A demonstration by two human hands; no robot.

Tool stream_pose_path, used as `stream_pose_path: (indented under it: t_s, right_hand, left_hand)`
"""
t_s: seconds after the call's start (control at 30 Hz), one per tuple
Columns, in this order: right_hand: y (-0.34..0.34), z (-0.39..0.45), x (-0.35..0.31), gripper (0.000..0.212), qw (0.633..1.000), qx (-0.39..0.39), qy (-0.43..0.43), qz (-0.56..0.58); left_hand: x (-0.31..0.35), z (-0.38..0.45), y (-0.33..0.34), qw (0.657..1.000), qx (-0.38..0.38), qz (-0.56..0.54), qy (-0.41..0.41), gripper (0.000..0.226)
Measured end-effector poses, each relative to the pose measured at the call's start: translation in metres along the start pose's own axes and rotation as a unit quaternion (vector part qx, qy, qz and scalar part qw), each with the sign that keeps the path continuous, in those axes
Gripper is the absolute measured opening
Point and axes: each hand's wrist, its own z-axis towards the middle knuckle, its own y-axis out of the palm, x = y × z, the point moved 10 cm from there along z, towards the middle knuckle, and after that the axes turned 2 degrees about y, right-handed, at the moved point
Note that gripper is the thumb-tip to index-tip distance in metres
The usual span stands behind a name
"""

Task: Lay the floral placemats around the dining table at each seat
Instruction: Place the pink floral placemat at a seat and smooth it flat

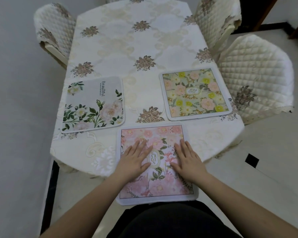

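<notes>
The dining table (144,40) fills the middle of the view, covered by a cream tablecloth (120,54) woven with brownish flower clusters. Quilted chairs stand round it: one at the far left (53,31), one at the far right (217,23), and one at the near right (258,78).

Three floral placemats lie at the near end. The pink placemat (155,188) sits at the near edge in front of the person, its near edge hanging slightly past the table edge. Both hands rest on top of it, palms down. The left hand (136,159) lies flat with fingers spread, on the mat's left half; the right hand (187,160) lies flat with fingers loosely together, on its right half. Between them an oval label reads "GARDEN".

The grey placemat (93,103) lies at the left side, printed with white and pink blooms and the word "BeauTIful" above a line too small to read. The yellow-and-pink placemat (195,93) lies at the right, beside the near right chair; its centre label is illegible.
</notes>
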Motion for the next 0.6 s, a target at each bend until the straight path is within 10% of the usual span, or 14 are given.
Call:
stream_pose_path:
  t_s: [0.6]
  right_hand:
    - [-0.005,-0.008,0.005,0.082,0.995,0.031,0.086,-0.028]
  left_hand:
    - [-0.068,-0.055,0.018,0.974,0.098,-0.095,-0.180,0.064]
